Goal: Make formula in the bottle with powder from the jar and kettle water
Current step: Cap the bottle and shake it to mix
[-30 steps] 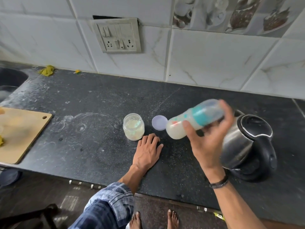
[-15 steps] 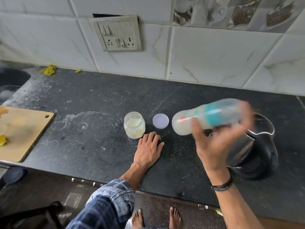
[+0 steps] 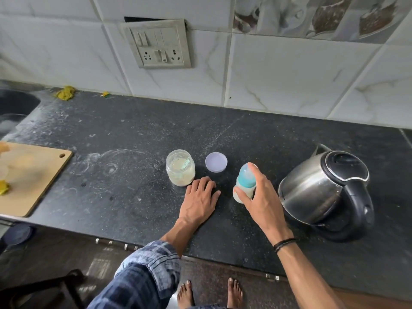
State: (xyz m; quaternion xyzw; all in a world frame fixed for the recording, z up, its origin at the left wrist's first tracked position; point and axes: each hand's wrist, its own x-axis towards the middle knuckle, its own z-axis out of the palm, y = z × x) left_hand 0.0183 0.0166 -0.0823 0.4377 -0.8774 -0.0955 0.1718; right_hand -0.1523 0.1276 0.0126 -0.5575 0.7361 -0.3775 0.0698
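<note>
Gripping the bottle (image 3: 244,179) in the right hand (image 3: 260,198), head view: fingers (image 3: 254,172) curled round it from the right, thumb pressed on the near side low down, index laid up along the capped top. Roughly upright, teal collar approx. mid-way, pale milky liquid in the lower part; base at or just above the desk (image 3: 133,134), can't tell if touching. Placed betw. the left hand (image 3: 198,202) and the kettle (image 3: 312,192), a bit nearer than the lid (image 3: 216,162).

Resting palm-down on the desk w/ the left hand, fingers straight and only slightly apart, holding nothing, tips just beside the base of the jar (image 3: 180,168). Jar open, upright, pale powder inside; lilac lid flat on the desk to its right, not touching it.

Steel kettle w/ black lid and handle near the bottle's right, lid down. Wooden cutting board (image 3: 33,175) at the desk's left edge, sink (image 3: 13,105) beyond it, switch panel (image 3: 158,44) on the tiled wall, black band (image 3: 284,243) on the right wrist
</note>
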